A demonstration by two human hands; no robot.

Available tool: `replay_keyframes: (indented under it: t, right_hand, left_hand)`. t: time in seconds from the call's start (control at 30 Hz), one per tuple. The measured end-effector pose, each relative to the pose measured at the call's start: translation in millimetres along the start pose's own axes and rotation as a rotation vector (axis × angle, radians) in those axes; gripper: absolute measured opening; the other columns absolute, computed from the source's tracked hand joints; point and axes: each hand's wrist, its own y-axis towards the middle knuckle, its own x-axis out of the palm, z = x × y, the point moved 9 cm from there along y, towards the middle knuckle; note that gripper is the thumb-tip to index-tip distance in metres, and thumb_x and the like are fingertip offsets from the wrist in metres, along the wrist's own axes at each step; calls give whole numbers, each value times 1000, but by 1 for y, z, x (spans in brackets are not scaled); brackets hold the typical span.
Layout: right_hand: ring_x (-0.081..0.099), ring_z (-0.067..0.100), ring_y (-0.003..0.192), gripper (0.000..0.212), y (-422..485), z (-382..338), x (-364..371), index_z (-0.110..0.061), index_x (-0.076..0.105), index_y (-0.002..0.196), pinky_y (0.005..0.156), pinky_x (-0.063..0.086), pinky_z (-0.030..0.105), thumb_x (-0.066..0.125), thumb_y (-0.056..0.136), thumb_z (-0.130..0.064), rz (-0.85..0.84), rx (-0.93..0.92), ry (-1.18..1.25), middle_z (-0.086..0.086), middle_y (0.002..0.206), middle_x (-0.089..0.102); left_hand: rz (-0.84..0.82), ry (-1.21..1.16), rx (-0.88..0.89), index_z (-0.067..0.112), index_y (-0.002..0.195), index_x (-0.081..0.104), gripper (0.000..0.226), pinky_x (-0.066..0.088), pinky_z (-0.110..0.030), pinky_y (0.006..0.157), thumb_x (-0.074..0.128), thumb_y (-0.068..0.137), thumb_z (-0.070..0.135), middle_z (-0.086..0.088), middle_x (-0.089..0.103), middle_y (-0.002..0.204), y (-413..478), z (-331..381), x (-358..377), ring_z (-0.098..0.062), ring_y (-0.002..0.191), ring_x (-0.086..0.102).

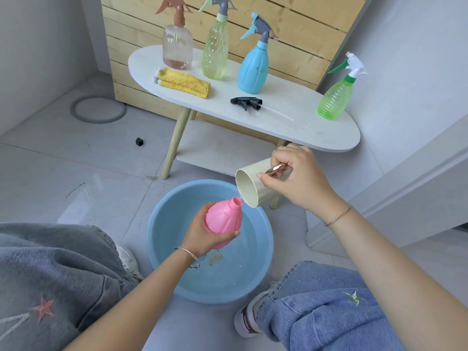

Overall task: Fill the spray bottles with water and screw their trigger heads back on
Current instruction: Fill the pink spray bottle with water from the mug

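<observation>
here the left hand (202, 236) reaches in from below with the wrist bent up. its fingers and thumb are curled round the belly of the pink bottle (222, 217) and clamped on it. the thumb lies along the bottle's lower side, and the bare neck sticks out above the fingers, tilted to the right. the bottle hangs over the basin (162, 224), which sits just beneath the left fingers and holds shallow water. the right hand (301, 178) comes in from the right, forearm stretched forward. its thumb and curled fingers pinch the handle (276, 168) of the cup (249, 184), thumb pointing left. the cup is tipped on its side with its lower rim just above the bottle's neck, and a thin stream of water (239, 196) runs from rim to neck. beyond the right fingers stands the table (278, 115), where a black trigger head (247, 103) lies loose, well apart from both hands. farther past it stand a clear bottle (177, 46), a yellow bottle (215, 51), a blue bottle (253, 69) and a green bottle (334, 100), all capped, with a cloth (184, 83) beside the clear one.
</observation>
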Motion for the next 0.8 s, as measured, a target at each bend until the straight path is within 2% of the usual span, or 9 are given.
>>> replay_keyframes:
  t: [0.2, 0.4, 0.53, 0.63, 0.73, 0.8]
  right_hand:
    - [35, 4, 62, 40, 0, -3, 3, -22, 32, 60, 72, 26, 21, 67, 71, -37, -4, -28, -17, -11, 56, 33]
    - [38, 7, 61, 40, 1, 1, 4, -23, 34, 59, 69, 29, 28, 71, 72, -30, -1, 39, 45, -11, 55, 38]
    - [36, 5, 51, 40, -6, 32, 10, -14, 41, 57, 53, 29, 17, 75, 76, -20, 39, 313, 323, -8, 52, 41]
    - [40, 5, 51, 38, -15, 62, 26, -2, 46, 62, 50, 31, 14, 76, 79, -20, 71, 518, 470, 1, 57, 52]
    - [38, 0, 45, 40, -27, 92, 41, -10, 43, 59, 47, 31, 11, 75, 80, -22, 106, 687, 548, -15, 43, 45]
    - [38, -1, 44, 42, -34, 105, 54, -15, 40, 57, 46, 30, 11, 74, 80, -22, 91, 754, 563, -16, 40, 42]
  left_hand:
    - [8, -6, -5, 30, 118, 50, 74, 46, -6, 63, 92, 58, 28, 13, 58, 110, 0, -2, 0, 0, 96, 57]
    - [14, -7, -2, 31, 119, 49, 74, 46, -10, 63, 92, 58, 30, 15, 57, 110, 0, -2, -1, 0, 96, 57]
    - [31, -22, -4, 31, 118, 49, 71, 45, -9, 64, 91, 60, 29, 14, 58, 110, 2, -2, -6, 1, 95, 57]
    - [61, -44, -9, 33, 114, 50, 70, 45, -9, 65, 92, 58, 28, 15, 58, 108, 4, -3, -13, 3, 93, 57]
    - [98, -81, -19, 35, 114, 49, 74, 45, -11, 68, 90, 53, 37, 18, 57, 107, 5, -4, -22, 7, 92, 56]
    - [124, -93, -29, 32, 120, 48, 77, 45, -13, 70, 92, 57, 34, 18, 56, 109, 7, -6, -28, 3, 97, 55]
